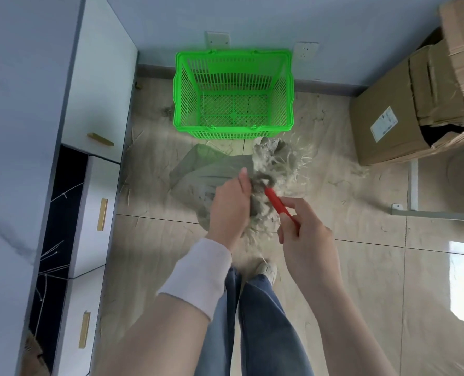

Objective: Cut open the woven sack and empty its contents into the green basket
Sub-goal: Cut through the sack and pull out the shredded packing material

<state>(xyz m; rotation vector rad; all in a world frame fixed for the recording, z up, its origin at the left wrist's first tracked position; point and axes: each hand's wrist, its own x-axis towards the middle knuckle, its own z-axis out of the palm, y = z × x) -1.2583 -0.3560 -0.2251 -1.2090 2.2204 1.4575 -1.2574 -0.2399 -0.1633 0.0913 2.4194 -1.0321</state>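
A grey-green woven sack lies on the tiled floor, its neck bunched up with frayed pale fibres around it. My left hand grips the bunched neck. My right hand holds a red-handled cutter, its tip against the gathered neck just right of my left hand. The blade itself is hidden in the fibres. The green plastic basket stands upright beyond the sack, near the wall, with a few loose threads on its bottom.
A white cabinet with gold handles and an open dark compartment lines the left side. Cardboard boxes stand at the right. A metal frame lies on the floor at right. Loose fibres litter the tiles. My legs and shoe are below my hands.
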